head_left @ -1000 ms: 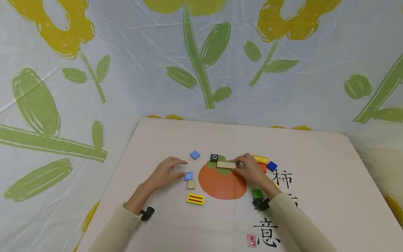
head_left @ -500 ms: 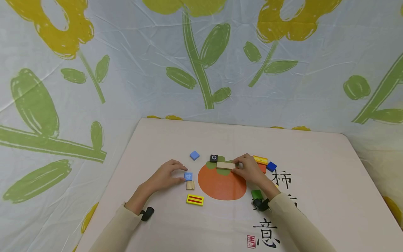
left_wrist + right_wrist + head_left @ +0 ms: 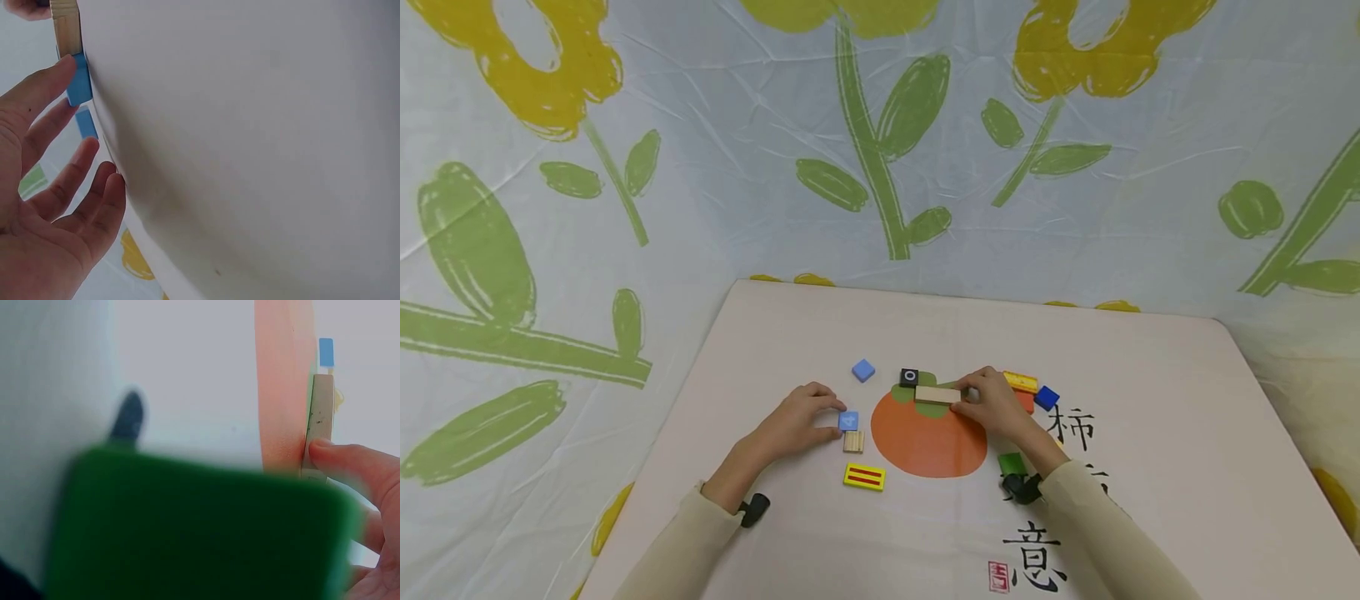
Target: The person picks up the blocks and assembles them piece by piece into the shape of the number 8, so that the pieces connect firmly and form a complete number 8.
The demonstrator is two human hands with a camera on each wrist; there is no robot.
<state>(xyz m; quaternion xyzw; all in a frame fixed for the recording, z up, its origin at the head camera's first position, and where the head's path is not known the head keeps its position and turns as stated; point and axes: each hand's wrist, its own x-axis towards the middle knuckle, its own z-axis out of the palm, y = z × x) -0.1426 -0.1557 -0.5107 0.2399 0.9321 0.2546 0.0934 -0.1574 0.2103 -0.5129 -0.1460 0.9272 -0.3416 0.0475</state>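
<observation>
Presently we note the left hand (image 3: 792, 423), thumb and forefinger pinching the blue "4" tile (image 3: 848, 421) at their tips, a striped wooden square (image 3: 853, 442) just on its near side. We see the right hand (image 3: 994, 402) pinching a pale block (image 3: 935, 396) by its right end, black tile (image 3: 909, 378) beyond its left. All on the bench (image 3: 797, 333).

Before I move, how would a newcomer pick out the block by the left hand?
Find the orange fruit print. Left of it, at the left hand, lies a light-blue square. Its 4 sets it apart from the striped wooden block beside it and the plain blue block farther off.
</observation>
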